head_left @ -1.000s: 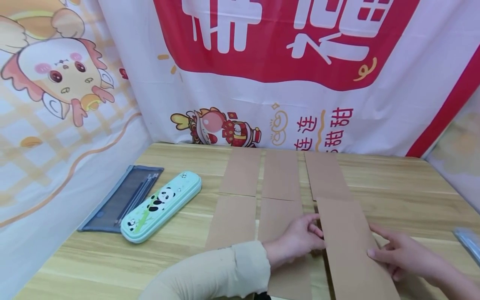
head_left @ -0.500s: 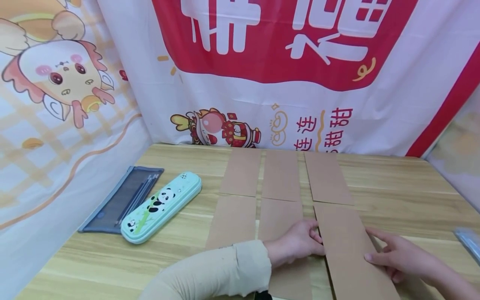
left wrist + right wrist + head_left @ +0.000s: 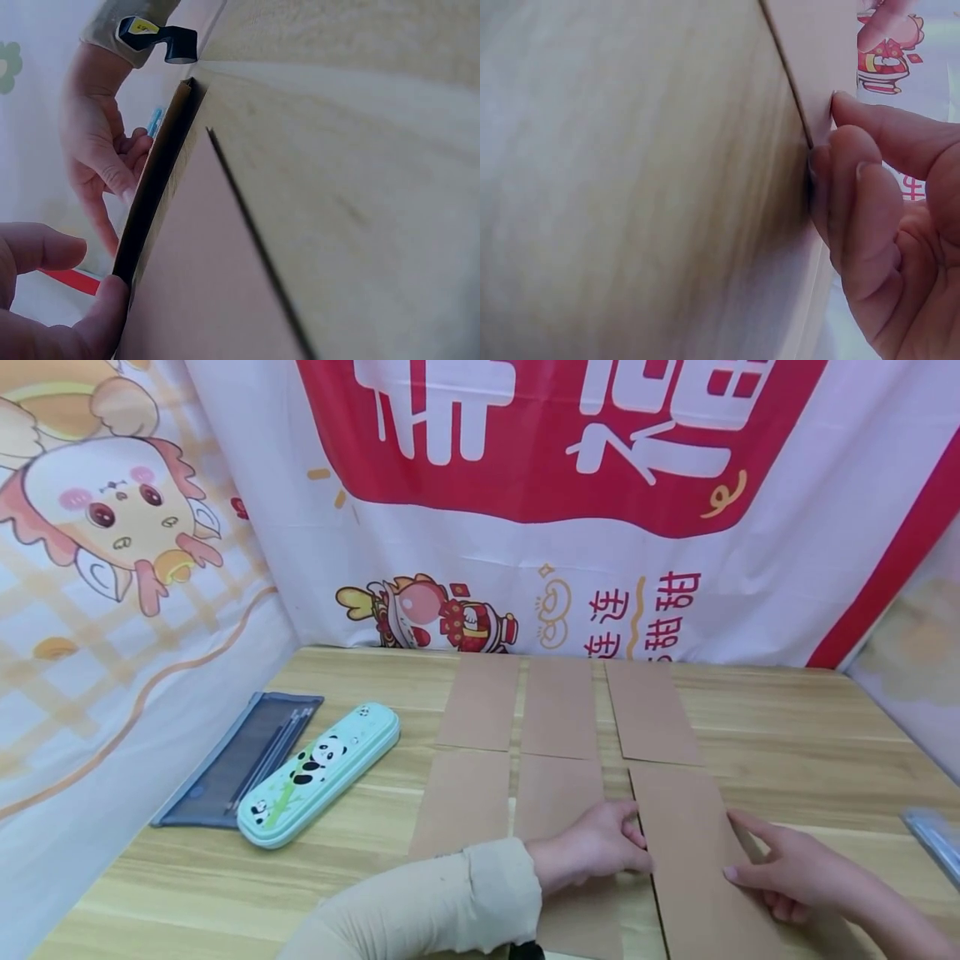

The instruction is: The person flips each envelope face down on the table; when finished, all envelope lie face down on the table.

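A long brown cardboard sheet [image 3: 697, 852] lies near the table's front, its top end just below a shorter cardboard piece [image 3: 652, 710]. Its left edge looks dark and slightly raised in the left wrist view. My right hand [image 3: 798, 868] pinches the right edge, thumb on top and fingers lower, partly beneath it. At the opposite edge, my left hand [image 3: 596, 843] touches the sheet with a fingertip; in the left wrist view the thumb [image 3: 49, 246] stands apart from it. Under the left arm, another cardboard strip [image 3: 558, 789] is partly covered.
Further cardboard strips [image 3: 461, 802] lie in columns on the wooden table [image 3: 795, 718]. At left, a mint panda pencil case [image 3: 318, 777] overlaps a blue mesh pouch [image 3: 232, 768] holding thin sticks. A clear plastic packet [image 3: 933, 839] lies at the right edge. Printed cloth hangs behind.
The cardboard sheet has slid toward me and down, opening a thin gap below the shorter piece. Both hands stayed at its edges and moved slightly with it. The view has shifted a little.
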{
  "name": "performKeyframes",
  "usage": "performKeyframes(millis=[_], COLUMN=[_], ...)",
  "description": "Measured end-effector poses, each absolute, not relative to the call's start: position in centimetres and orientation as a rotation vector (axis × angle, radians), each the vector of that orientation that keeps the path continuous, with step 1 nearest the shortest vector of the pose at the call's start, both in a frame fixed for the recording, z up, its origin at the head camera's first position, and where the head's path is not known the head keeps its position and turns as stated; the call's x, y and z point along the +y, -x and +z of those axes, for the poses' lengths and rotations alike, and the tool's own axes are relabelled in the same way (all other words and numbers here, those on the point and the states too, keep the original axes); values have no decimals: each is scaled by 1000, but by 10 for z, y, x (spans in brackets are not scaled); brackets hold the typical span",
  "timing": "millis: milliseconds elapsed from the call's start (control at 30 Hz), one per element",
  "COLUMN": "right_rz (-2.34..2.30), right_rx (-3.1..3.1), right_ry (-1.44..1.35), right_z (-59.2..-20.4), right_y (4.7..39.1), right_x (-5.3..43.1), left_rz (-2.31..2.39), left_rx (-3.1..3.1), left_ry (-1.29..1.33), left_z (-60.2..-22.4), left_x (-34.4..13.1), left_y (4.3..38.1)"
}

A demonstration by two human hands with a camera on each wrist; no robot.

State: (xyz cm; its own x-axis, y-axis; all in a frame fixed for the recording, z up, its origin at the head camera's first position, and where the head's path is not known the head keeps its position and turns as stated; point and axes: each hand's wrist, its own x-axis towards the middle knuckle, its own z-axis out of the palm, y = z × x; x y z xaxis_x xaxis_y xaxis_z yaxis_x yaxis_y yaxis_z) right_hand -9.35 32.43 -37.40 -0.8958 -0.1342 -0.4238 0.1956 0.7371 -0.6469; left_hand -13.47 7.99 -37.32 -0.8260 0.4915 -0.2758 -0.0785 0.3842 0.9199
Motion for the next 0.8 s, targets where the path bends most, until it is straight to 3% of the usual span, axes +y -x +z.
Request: performKeyframes(millis=[467,800], right_rz=[-1013,-1075], right_rx=[2507,2562], right_ry=[-29,36], right_z=[-374,-359], right_y=[97,102], right_x=[321,314], left_rz=[1369,1536], left_rx=[2178,2084], left_ry=[-408,-434], left_z=[-367,-356], left_x=[73,37], left_y=[133,142])
